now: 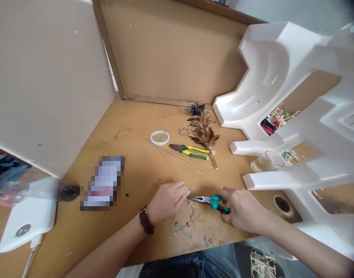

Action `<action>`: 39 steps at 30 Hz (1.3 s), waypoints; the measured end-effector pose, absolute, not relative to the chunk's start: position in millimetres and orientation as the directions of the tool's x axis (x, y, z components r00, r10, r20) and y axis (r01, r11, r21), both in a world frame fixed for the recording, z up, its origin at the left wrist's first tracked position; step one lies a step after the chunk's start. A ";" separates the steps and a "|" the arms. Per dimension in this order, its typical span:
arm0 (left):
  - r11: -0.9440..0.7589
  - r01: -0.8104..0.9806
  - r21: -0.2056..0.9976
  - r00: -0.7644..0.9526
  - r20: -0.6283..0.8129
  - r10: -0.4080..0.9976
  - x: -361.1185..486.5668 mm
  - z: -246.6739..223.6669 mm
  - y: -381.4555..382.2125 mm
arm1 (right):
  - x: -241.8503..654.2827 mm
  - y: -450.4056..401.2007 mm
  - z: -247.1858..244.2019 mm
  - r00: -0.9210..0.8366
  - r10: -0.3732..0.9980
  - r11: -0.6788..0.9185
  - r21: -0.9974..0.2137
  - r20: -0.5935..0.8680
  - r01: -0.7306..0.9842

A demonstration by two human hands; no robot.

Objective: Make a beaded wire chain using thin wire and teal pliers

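My right hand is closed round the teal and black handles of long-nose pliers. Their jaws point left and reach the fingertips of my left hand. Those fingers are pinched on a beaded wire ring, thin wire with brown and turquoise beads and loose loops. The exact spot where jaws, fingers and wire meet is hidden by my left fingers. Beyond my hands lie yellow and green combination pliers, a feather bundle on a stick, and a white ring.
Thin wires lie loose across the table. To the left are a blurred-out phone and a white device with a cable. A glass stands at the right among white moulded plastic. Cardboard rises behind.
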State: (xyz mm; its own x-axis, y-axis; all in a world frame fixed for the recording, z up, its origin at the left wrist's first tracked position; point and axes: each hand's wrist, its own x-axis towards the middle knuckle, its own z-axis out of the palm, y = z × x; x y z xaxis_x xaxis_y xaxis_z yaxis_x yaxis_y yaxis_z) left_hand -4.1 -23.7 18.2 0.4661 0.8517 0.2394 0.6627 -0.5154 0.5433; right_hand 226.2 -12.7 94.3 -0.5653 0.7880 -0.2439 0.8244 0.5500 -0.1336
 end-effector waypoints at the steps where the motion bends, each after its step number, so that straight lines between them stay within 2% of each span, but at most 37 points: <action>1: -0.472 0.670 0.572 0.422 0.230 0.877 -5.0 17.0 -22.0 | 226.1 -13.2 92.5 -0.580 0.782 0.561 -0.149 -0.229 0.814; 3: -0.360 0.644 0.675 0.308 0.203 0.930 -6.8 14.0 -18.1 | 228.2 -13.8 87.5 -0.611 0.765 0.581 -0.192 -0.205 0.791; 5: -0.244 0.542 0.804 0.219 0.146 0.965 -8.6 11.2 -14.5 | 233.6 -13.3 80.3 -0.615 0.766 0.577 -0.220 -0.188 0.786; 8: -0.095 0.322 0.942 0.215 0.025 0.976 -9.8 8.4 -11.8 | 245.4 -9.3 64.9 -0.582 0.805 0.565 -0.151 -0.118 0.812; 12: -0.009 0.142 0.990 0.317 -0.037 0.948 -8.7 8.9 -13.6 | 256.2 -0.1 42.6 -0.517 0.856 0.517 0.024 -0.002 0.855; 16: 0.012 0.079 0.997 0.371 -0.040 0.928 -8.0 13.5 -16.5 | 256.9 7.4 28.7 -0.496 0.868 0.495 0.025 0.028 0.868; 22: -0.024 0.113 0.993 0.400 -0.023 0.916 -7.0 18.8 -17.6 | 255.4 21.1 30.7 -0.580 0.815 0.576 -0.153 0.025 0.803; 25: -0.195 0.234 0.952 0.429 0.079 0.900 -6.6 20.1 -18.3 | 247.0 28.2 42.7 -0.561 0.825 0.550 -0.327 0.068 0.768; 28: -0.393 0.362 0.845 0.476 0.194 0.858 -7.2 21.8 -19.2 | 229.7 27.9 58.7 -0.527 0.842 0.499 -0.543 0.118 0.675; 31: -0.493 0.436 0.753 0.515 0.241 0.823 -8.5 22.6 -20.1 | 210.2 20.8 72.1 -0.575 0.816 0.433 -0.713 0.051 0.551; 35: -0.558 0.471 0.684 0.533 0.283 0.797 -11.0 22.4 -21.4 | 193.5 12.2 78.8 -0.625 0.781 0.379 -0.788 -0.008 0.484; 39: -0.600 0.453 0.659 0.525 0.347 0.777 -14.4 23.0 -22.7 | 190.8 10.6 77.6 -0.565 0.825 0.334 -0.809 0.003 0.483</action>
State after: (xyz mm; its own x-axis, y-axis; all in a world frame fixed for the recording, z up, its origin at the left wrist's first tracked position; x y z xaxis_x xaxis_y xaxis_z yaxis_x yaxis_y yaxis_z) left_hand -14.4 -22.7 23.0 0.5254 0.7770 0.3466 0.4534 -0.6004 0.6587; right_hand 190.8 10.6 77.6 -0.5649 0.8252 0.0029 0.4833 0.3336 -0.8094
